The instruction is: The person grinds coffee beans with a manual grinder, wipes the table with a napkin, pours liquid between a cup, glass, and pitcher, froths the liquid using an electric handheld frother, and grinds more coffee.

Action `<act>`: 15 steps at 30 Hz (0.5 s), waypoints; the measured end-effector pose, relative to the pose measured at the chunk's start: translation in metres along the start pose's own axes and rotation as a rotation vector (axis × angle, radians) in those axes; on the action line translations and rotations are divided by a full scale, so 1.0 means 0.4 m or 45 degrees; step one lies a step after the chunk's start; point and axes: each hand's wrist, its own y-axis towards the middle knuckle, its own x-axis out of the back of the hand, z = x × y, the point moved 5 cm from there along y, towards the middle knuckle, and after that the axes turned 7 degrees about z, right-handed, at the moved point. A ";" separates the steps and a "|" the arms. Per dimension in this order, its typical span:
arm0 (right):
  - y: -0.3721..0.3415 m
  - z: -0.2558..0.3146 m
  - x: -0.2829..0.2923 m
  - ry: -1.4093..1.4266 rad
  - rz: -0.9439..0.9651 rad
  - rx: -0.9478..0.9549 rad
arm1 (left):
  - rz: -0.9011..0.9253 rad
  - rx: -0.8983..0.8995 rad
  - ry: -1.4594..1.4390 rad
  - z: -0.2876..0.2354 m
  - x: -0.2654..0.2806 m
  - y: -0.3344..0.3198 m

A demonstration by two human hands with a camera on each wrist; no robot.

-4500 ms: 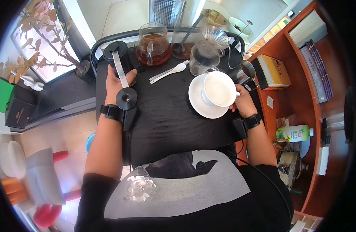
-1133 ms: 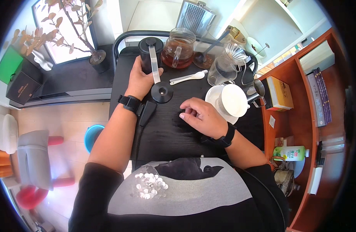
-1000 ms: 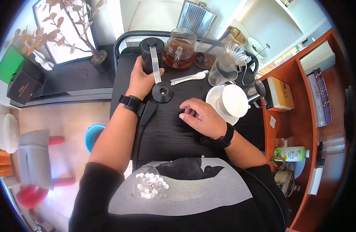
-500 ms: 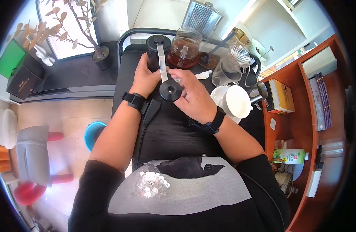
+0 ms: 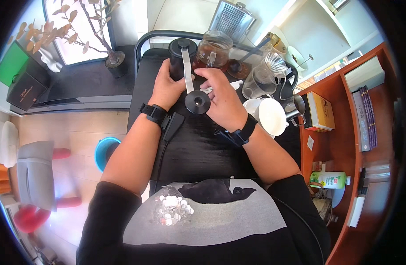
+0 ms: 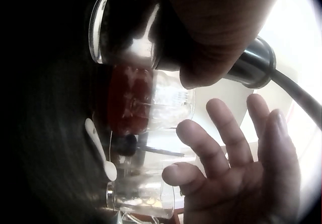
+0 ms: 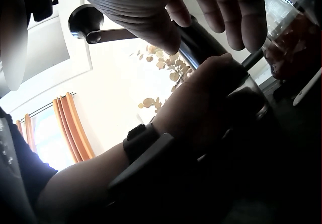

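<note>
My left hand (image 5: 167, 90) grips the body of a black manual coffee grinder (image 5: 177, 68), which stands upright at the table's back left. The grinder's metal crank reaches toward me and ends in a round black knob (image 5: 197, 102). Just right of the crank, my right hand (image 5: 225, 104) is spread with fingers apart. In the left wrist view, that right hand (image 6: 231, 178) has loosely bent fingers and nothing in them. The grinder's clear bottom part (image 6: 126, 30) shows below the left hand. A white cup (image 5: 272, 117) of pale liquid sits on a saucer, partly behind my right wrist.
A glass pot (image 5: 214, 57) with red-brown liquid stands right beside the grinder. Behind my right hand are a white spoon (image 6: 100, 153), a glass dripper (image 5: 272, 66) over a glass server (image 5: 256, 84), and a metal pitcher (image 5: 295, 106). A wooden shelf (image 5: 306, 159) borders the right side.
My right hand has let go of the cup's handle and moved left to beside the grinder's crank. The left hand keeps its grip on the grinder. The head view has shifted.
</note>
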 end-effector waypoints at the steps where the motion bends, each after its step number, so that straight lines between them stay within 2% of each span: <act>1: 0.002 0.000 -0.004 0.001 0.000 0.000 | 0.002 -0.006 -0.017 0.000 -0.001 0.000; 3: 0.009 0.012 -0.028 0.038 0.120 0.129 | 0.000 -0.013 -0.032 0.007 0.000 0.002; 7: 0.002 0.010 -0.042 -0.084 0.065 0.160 | 0.014 -0.015 -0.021 -0.003 0.003 -0.003; 13: -0.017 0.001 -0.055 -0.092 0.116 0.130 | 0.016 -0.016 -0.024 0.008 0.002 0.001; 15: -0.032 0.002 -0.061 0.083 0.160 -0.016 | 0.018 -0.025 -0.063 0.009 0.001 0.002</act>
